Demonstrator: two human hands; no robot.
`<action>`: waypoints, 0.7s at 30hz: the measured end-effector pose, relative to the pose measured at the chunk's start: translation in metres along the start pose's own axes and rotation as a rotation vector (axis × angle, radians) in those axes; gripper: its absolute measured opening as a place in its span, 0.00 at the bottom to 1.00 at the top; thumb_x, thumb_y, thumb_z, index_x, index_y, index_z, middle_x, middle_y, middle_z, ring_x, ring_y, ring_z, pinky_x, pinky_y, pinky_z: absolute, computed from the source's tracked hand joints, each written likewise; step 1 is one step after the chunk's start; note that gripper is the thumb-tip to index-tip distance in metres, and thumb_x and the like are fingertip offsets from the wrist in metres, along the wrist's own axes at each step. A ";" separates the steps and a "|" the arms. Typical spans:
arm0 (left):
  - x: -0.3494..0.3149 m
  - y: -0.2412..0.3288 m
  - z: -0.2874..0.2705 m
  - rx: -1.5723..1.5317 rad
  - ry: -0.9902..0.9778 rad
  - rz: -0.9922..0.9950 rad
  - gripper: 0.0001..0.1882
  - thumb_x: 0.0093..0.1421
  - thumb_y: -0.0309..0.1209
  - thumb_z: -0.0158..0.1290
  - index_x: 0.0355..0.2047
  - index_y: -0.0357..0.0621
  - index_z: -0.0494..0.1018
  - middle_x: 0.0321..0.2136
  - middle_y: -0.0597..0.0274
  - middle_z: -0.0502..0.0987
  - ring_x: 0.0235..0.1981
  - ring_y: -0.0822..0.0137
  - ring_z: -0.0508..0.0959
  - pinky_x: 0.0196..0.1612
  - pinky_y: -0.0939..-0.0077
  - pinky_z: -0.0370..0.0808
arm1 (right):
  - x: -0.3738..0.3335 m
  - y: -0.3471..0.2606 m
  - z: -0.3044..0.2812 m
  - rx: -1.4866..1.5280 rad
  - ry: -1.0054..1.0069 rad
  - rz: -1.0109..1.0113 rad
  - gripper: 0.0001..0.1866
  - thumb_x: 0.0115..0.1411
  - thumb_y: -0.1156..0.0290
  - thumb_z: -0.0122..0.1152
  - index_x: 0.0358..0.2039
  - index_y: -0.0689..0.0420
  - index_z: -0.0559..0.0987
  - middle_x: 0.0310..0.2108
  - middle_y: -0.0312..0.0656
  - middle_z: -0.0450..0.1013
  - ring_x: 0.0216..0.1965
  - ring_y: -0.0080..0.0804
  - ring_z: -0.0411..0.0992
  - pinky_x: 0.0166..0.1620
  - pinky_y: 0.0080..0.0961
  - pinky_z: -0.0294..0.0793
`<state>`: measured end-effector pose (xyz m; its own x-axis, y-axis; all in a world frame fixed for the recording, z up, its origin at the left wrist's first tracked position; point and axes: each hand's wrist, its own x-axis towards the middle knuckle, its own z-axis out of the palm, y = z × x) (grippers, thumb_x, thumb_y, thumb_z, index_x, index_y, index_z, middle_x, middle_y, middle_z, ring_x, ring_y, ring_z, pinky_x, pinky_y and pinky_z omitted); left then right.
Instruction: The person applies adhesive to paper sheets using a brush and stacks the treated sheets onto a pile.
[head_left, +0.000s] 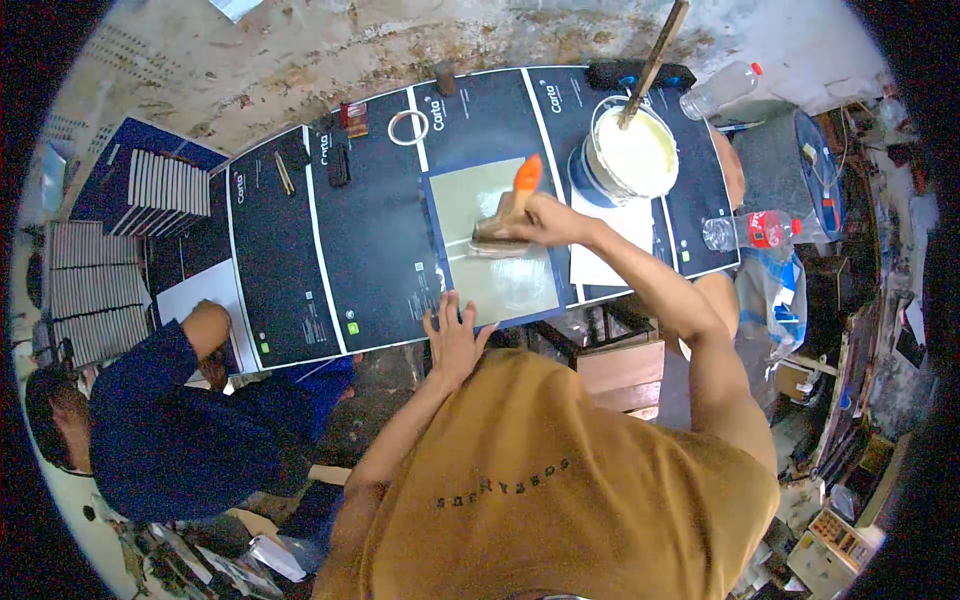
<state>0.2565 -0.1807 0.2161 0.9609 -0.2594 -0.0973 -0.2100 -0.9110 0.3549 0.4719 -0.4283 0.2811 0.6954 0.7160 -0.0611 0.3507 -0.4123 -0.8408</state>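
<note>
My right hand (545,220) is closed round a wide brush (527,178) with an orange-tipped handle, its bristles pressed on a book cover (480,285). That cover lies open on the table, greyish boards inside a blue border, with wet, shiny patches on the surface. My left hand (455,335) rests with fingers spread on the cover's near left edge. Just right of the cover, white paper sheets (605,265) lie under the near side of a bucket (630,155) of creamy white paste, where a wooden stick (655,65) stands tilted.
Dark printed sheets (375,240) cover the table. A roll of tape (408,127) lies at the far side, plastic bottles (768,230) at the right. At the left, a person in dark blue (180,430) leans beside stacks of books (165,190). A wall bounds the far side.
</note>
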 end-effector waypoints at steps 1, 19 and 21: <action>0.000 0.000 0.000 0.002 -0.001 0.005 0.35 0.62 0.58 0.53 0.56 0.40 0.71 0.65 0.40 0.60 0.70 0.47 0.54 0.66 0.36 0.47 | 0.007 0.009 -0.007 -0.087 0.036 0.104 0.11 0.62 0.65 0.65 0.35 0.62 0.80 0.31 0.48 0.77 0.34 0.41 0.76 0.38 0.35 0.75; 0.008 -0.014 -0.011 -0.041 0.052 0.121 0.29 0.64 0.51 0.52 0.52 0.37 0.72 0.61 0.36 0.62 0.67 0.45 0.58 0.59 0.34 0.54 | 0.041 0.035 -0.075 -0.294 0.535 0.155 0.13 0.56 0.69 0.65 0.41 0.59 0.78 0.34 0.55 0.78 0.38 0.52 0.77 0.44 0.44 0.75; 0.006 -0.012 -0.013 -0.073 0.039 0.124 0.29 0.64 0.51 0.53 0.52 0.37 0.71 0.61 0.36 0.62 0.67 0.45 0.57 0.59 0.34 0.54 | 0.036 0.016 -0.055 -0.085 0.128 -0.078 0.12 0.56 0.69 0.65 0.39 0.58 0.78 0.34 0.55 0.78 0.40 0.50 0.77 0.46 0.43 0.74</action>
<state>0.2671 -0.1670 0.2229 0.9351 -0.3542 -0.0125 -0.3150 -0.8468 0.4286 0.5372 -0.4400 0.2954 0.7361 0.6725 0.0759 0.4545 -0.4081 -0.7917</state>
